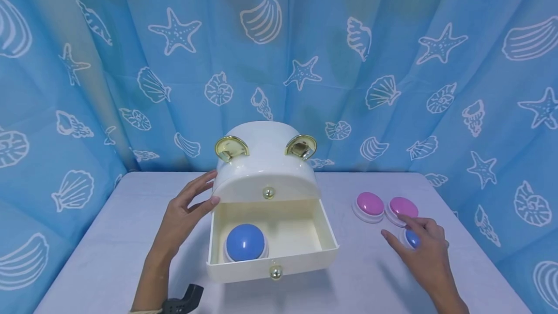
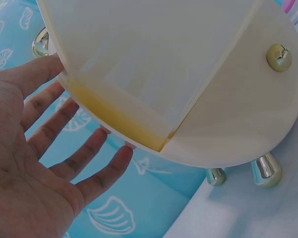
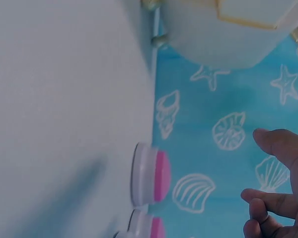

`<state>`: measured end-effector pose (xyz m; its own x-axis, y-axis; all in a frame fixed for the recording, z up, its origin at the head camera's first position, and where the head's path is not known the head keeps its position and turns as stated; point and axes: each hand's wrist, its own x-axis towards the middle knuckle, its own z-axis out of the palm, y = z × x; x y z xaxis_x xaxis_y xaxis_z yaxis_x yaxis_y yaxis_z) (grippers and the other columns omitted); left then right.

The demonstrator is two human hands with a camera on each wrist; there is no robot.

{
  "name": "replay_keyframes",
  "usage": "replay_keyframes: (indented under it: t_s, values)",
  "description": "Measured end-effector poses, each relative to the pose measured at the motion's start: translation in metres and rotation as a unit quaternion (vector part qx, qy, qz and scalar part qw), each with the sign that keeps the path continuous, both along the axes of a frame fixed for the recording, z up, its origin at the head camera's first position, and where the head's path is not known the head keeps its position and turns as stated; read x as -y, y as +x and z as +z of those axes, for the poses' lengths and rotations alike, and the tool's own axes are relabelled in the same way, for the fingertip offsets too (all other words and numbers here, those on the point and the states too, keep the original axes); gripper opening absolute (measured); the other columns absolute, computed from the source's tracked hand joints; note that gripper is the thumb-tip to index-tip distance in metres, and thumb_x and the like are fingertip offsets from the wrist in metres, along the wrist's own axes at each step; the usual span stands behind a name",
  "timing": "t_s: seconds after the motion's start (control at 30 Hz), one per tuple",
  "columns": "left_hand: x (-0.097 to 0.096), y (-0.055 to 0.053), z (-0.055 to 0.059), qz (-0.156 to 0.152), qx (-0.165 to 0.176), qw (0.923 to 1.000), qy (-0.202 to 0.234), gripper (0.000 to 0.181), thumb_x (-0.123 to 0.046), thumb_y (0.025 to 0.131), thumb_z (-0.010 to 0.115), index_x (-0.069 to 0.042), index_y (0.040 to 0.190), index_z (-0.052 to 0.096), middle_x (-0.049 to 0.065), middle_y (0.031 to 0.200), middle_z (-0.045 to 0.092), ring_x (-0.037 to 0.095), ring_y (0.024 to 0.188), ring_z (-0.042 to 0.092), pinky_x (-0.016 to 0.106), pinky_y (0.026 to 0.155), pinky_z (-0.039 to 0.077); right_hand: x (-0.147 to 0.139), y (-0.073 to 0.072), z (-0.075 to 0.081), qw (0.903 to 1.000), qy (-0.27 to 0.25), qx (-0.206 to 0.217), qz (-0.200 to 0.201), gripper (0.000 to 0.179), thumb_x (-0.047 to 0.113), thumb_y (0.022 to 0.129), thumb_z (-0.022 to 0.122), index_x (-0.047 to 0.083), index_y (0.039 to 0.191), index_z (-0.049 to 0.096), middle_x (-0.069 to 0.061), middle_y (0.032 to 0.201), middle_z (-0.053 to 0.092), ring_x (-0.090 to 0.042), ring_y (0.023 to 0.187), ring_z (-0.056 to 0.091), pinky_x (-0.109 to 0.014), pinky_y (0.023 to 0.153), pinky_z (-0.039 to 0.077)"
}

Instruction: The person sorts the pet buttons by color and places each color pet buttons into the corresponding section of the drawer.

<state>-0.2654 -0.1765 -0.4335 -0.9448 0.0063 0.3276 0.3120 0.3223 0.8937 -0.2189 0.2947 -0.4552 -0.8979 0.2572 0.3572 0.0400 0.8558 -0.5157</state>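
A white drawer box (image 1: 266, 159) with gold ears stands on the table, its lower drawer (image 1: 296, 231) pulled out. Inside that drawer, on the left, sits a blue push button (image 1: 245, 242) with a white base. My left hand (image 1: 180, 219) touches the box's left side, fingers extended and thumb at the front edge; the left wrist view shows the fingertips against the rim. To the right, my right hand (image 1: 429, 253) hovers over another blue push button (image 1: 412, 238) with thumb and forefinger spread apart. Two pink push buttons (image 1: 370, 203) lie just beyond it.
A white cloth covers the table (image 1: 144, 197). Behind and around it hangs a blue curtain (image 1: 279, 96) with seashell prints. The upper drawer's gold knob (image 1: 269, 193) and the lower drawer's gold knob (image 1: 276, 272) face me. Short gold feet (image 2: 266, 170) support the box.
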Motion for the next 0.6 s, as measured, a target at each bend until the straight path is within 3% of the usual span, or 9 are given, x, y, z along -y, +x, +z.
replay_keyframes:
  t_s: [0.23,0.37,0.6]
  values:
    - [0.0,0.0,0.0,0.001,0.004,1.0,0.0,0.058,-0.042,0.092,0.071,-0.038,0.146,0.05,-0.017,0.15,0.042,0.02,0.138,0.044,0.051,0.101,0.048,-0.031,-0.005,-0.016,0.9993,0.012,0.029,-0.02,0.07,0.042,0.085,0.08,-0.004,0.132,0.058,-0.022,0.114,0.043,-0.048,0.112,0.035,-0.065,0.083,0.03]
    - [0.0,0.002,0.001,0.004,0.005,1.0,0.001,0.058,-0.041,0.093,0.071,-0.036,0.146,0.05,-0.014,0.151,0.043,0.023,0.138,0.043,0.052,0.101,0.048,-0.045,-0.007,-0.021,0.996,0.005,0.079,-0.042,0.076,0.05,0.086,0.076,-0.002,0.136,0.054,-0.027,0.121,0.04,-0.051,0.117,0.031,-0.066,0.082,0.033]
    - [-0.002,0.003,0.003,-0.005,0.0,0.9999,0.01,0.058,-0.036,0.093,0.071,-0.033,0.147,0.05,-0.01,0.152,0.043,0.025,0.139,0.043,0.054,0.101,0.047,-0.066,-0.013,-0.026,0.9809,-0.008,0.174,-0.086,0.091,0.06,0.084,0.072,-0.001,0.145,0.042,-0.033,0.132,0.03,-0.056,0.121,0.023,-0.071,0.088,0.039]
